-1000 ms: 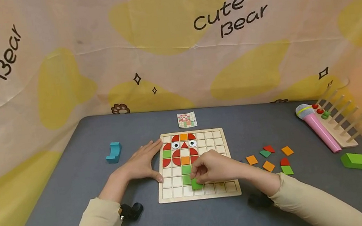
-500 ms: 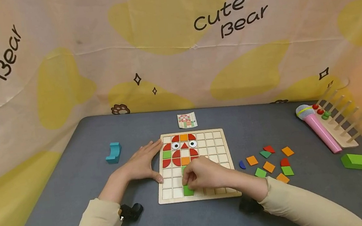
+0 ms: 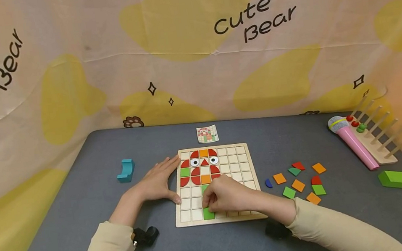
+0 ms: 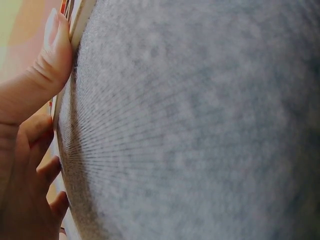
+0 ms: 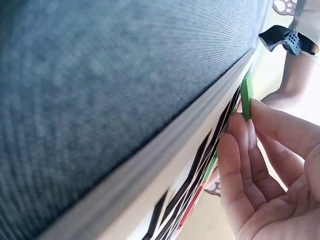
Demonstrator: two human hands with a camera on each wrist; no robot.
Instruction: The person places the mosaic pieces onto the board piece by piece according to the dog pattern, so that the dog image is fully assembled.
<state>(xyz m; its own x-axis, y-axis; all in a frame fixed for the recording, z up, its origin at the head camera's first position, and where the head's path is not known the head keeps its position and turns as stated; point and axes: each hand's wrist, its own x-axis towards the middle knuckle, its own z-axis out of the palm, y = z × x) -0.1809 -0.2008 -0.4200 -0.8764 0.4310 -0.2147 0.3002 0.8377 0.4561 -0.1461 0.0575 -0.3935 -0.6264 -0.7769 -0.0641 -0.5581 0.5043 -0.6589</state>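
A wooden grid board (image 3: 235, 167) lies on the table, partly filled with red, orange and green tiles and two round eye tiles. Along its left edge rests my left hand (image 3: 155, 183), fingers spread, with the thumb at the rim; the left wrist view shows that thumb (image 4: 57, 52) against the board's side. My right hand (image 3: 229, 194) pinches a green square tile (image 3: 209, 214) over the bottom row, below other green tiles. In the right wrist view the tile (image 5: 246, 95) stands tilted between thumb and fingers, close over the board. This hand hides several middle cells.
A small picture card (image 3: 207, 134) lies behind the board. Loose tiles, among them an orange square (image 3: 298, 185), are scattered to the right. Farther right are a pink toy microphone (image 3: 354, 143), a pegboard (image 3: 388, 154) and a green block (image 3: 398, 179). A teal curved block (image 3: 126, 171) sits left.
My right hand has shifted left and slightly nearer with the green tile, from one column over to the bottom of the green column. It has barely moved since half a second ago; the left hand stays put.
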